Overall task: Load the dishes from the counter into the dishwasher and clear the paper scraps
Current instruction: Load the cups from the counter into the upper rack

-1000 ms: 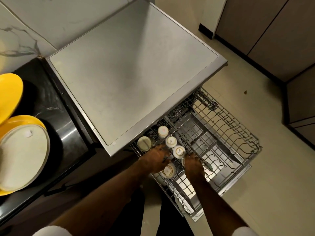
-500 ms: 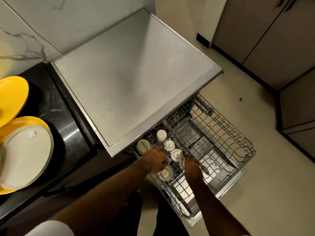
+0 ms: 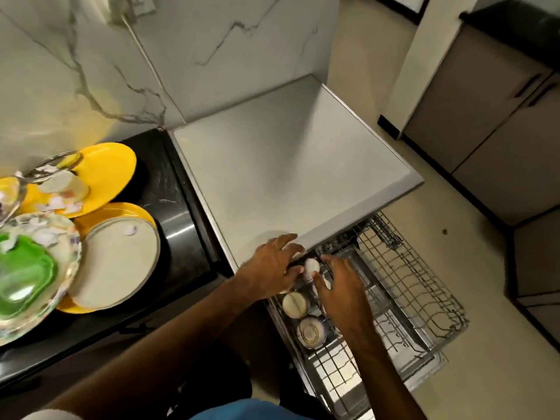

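1. Three small cups show plainly in the pulled-out dishwasher rack [image 3: 418,286], all mouth down along its left side. A white cup [image 3: 311,266] is farthest, a beige cup [image 3: 294,304] sits nearer, and a gold-ringed cup [image 3: 312,331] is nearest. Whatever lies under the hands is hidden.
2. Two hands meet at the rack's far left corner. The left hand [image 3: 269,268] reaches its fingers over the front edge of the grey dishwasher top [image 3: 288,177], with something pale under them. Its thumb touches the white cup, but I cannot tell whether it grips anything.
3. The right hand [image 3: 342,295] has its forefinger and thumb on either side of the white cup, the other fingers loosely spread. I cannot tell whether this is a real hold.
4. Two yellow plates show plainly on the black counter [image 3: 181,213] at the left. The far yellow plate [image 3: 109,171] carries several paper scraps [image 3: 60,204] and a blurred pale cup-like thing [image 3: 65,183].
5. The near yellow plate [image 3: 145,213] holds one pale round plate [image 3: 118,268], which bears a single scrap [image 3: 131,229] near its far rim.
6. One clear glass dish [image 3: 71,253] at the near left overlaps the pale round plate. It holds a green plate [image 3: 27,268] and a few white scraps [image 3: 42,234]. Things at the left edge are too blurred to count.
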`<action>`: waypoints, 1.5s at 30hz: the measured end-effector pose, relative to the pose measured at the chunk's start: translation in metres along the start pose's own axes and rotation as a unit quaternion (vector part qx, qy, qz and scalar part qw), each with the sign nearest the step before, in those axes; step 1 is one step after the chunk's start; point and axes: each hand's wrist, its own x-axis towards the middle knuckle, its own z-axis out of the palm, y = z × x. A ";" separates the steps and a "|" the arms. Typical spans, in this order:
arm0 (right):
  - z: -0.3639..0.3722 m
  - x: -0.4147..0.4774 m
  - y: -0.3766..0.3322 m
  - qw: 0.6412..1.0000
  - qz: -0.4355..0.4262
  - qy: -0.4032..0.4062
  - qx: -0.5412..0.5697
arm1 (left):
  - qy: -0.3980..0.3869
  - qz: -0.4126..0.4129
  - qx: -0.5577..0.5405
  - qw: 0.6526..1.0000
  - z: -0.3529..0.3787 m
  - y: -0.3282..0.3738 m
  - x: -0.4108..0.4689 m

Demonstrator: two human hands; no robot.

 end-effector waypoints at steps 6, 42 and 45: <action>0.017 0.018 -0.065 0.994 -0.087 -0.050 0.042 | 0.065 -0.049 -0.012 0.997 -0.039 -0.046 -0.032; 0.241 0.154 -0.297 0.963 -0.068 -0.186 -0.180 | 0.153 -0.323 0.000 0.934 -0.172 -0.384 -0.120; 0.245 0.147 -0.297 0.961 -0.068 -0.177 -0.201 | 0.136 -0.326 0.013 0.935 -0.177 -0.394 -0.114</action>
